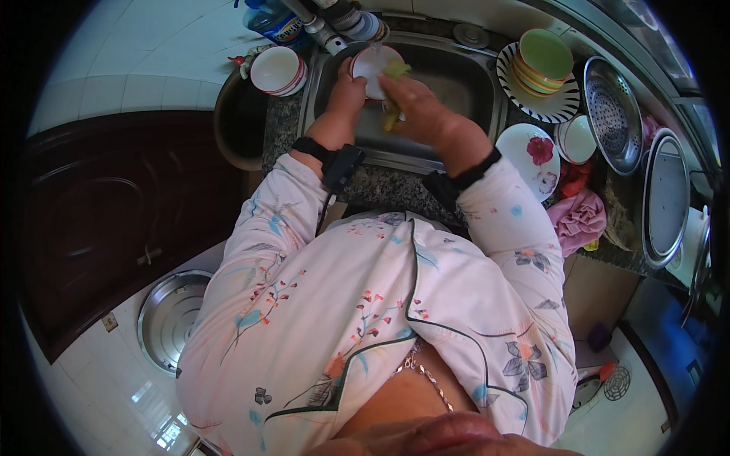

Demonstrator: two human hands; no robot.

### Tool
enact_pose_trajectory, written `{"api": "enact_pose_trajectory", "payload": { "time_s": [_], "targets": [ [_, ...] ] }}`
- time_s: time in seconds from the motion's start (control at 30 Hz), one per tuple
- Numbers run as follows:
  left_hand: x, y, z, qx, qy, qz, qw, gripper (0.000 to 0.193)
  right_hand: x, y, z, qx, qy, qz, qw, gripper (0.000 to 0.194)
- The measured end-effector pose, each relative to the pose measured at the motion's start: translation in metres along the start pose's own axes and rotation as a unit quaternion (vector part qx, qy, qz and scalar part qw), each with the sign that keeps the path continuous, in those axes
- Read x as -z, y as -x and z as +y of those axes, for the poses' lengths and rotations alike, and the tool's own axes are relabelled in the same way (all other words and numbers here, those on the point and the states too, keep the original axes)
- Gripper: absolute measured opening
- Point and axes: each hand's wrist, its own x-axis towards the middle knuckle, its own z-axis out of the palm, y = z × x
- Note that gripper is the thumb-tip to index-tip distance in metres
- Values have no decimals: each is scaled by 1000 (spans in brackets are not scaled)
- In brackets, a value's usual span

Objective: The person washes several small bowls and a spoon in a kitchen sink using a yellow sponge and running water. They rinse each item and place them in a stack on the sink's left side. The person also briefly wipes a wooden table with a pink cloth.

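Note:
My left hand grips the side of a white bowl with a red rim, held over the stainless steel sink. Water from the tap appears to run into the bowl. In my right hand is a yellow-green cloth, one end at the bowl's rim and another part hanging below the fingers. The lower side of the bowl is partly hidden by my right hand.
Stacked white bowls stand left of the sink. On the right are green and yellow bowls on a striped plate, a flowered plate, a perforated steel tray and a pink cloth. A plastic bottle stands behind.

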Motion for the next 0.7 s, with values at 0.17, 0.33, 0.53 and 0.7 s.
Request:
{"api": "enact_pose_trajectory", "payload": {
  "time_s": [0.17,0.33,0.53,0.7],
  "targets": [
    [13,5,9,69,178,-123,974,45,-31,-14,-18,-70,44,-34,996,60],
    [33,-3,1,-29,189,-196,962,42,-26,-16,-30,-4,329,-11,944,62],
    [50,-8,10,80,277,-271,918,45,-24,-29,-59,-20,140,58,988,57],
    [59,0,22,104,271,-267,919,40,-3,-27,-67,14,267,33,963,62]
  ]
}}
